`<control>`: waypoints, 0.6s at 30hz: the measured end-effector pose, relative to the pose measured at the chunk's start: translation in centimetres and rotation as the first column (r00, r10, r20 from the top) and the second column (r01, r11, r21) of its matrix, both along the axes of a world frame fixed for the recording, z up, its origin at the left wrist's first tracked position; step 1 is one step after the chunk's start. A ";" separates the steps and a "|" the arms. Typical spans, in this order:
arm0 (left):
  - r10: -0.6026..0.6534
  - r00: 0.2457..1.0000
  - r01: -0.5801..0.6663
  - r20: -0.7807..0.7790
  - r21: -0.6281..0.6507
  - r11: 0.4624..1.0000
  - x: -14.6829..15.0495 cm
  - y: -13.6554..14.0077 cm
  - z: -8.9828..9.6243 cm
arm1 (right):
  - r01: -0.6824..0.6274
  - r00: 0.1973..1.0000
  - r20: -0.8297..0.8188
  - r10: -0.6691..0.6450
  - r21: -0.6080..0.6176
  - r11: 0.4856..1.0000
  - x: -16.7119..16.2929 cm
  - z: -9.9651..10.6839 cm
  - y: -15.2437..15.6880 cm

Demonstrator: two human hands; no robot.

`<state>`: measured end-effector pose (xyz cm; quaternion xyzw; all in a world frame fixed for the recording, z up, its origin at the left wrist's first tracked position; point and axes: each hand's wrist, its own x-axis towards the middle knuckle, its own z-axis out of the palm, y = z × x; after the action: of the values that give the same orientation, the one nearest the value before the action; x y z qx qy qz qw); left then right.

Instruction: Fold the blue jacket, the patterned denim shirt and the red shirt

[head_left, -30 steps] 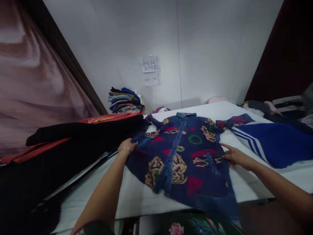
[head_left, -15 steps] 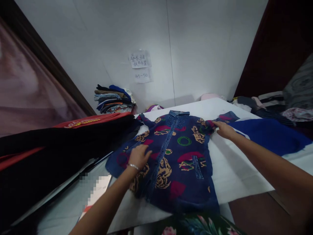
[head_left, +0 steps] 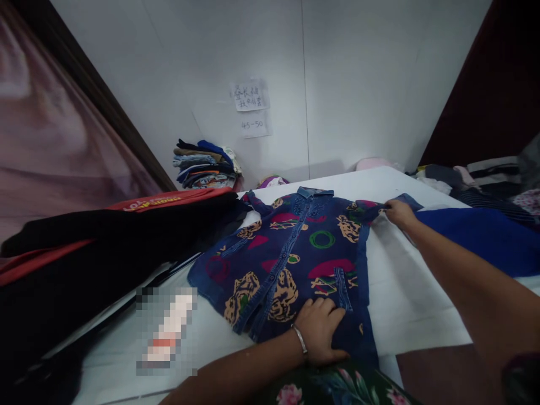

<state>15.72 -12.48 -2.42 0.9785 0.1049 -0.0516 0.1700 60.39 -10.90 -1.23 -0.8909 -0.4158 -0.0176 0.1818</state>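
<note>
A dark blue button-front shirt (head_left: pixel 291 236) with a denim collar and red, tan and green prints lies spread face up, its collar at the far side. My left hand (head_left: pixel 320 329), with a bangle at the wrist, rests on the lower right front of the shirt, thumb apart from the fingers. Out at the right, my right hand (head_left: pixel 399 215) is closed on the shirt's sleeve, whose cuff end shows just beyond the fingers. The other sleeve reaches toward the dark clothes on the left.
Black and red garments (head_left: pixel 126 247) lie along the left. A stack of folded clothes (head_left: pixel 206 163) stands by the wall. Blue cloth (head_left: pixel 476 236) lies right of the shirt on the white tabletop (head_left: pixel 405 304). Paper signs (head_left: pixel 252 107) hang on the wall. More clothes (head_left: pixel 493 174) lie far right.
My left hand has moved right and toward me, from the shirt's left front to its lower right. My right hand has slid outward along the sleeve toward the cuff.
</note>
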 end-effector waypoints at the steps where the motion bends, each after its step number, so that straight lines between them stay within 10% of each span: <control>1: 0.007 1.000 -0.007 -0.013 -0.008 1.000 0.1 -0.1 0.1 | 0.003 1.000 0.013 -0.004 0.044 0.999 0.1 0.6 -0.4; 11: 0.178 0.983 -0.155 0.040 -0.335 0.930 0.3 1.3 0.9 | -0.144 0.970 0.239 0.041 0.430 0.892 -1.2 3.0 -7.4; 13: 0.232 0.971 -0.153 0.061 -0.588 0.794 -1.2 2.8 2.9 | -0.154 0.958 0.288 0.008 0.487 0.860 -1.7 4.0 -8.7; 18: 0.419 0.907 -0.120 -0.043 -0.980 0.159 -7.8 5.5 6.9 | -0.229 0.926 0.376 -0.030 0.623 0.748 -3.9 7.4 -11.0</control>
<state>7.89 -6.95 4.45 0.6170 0.2017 0.0435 0.7594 56.46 -21.90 6.21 -0.7271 -0.4568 -0.3161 0.4033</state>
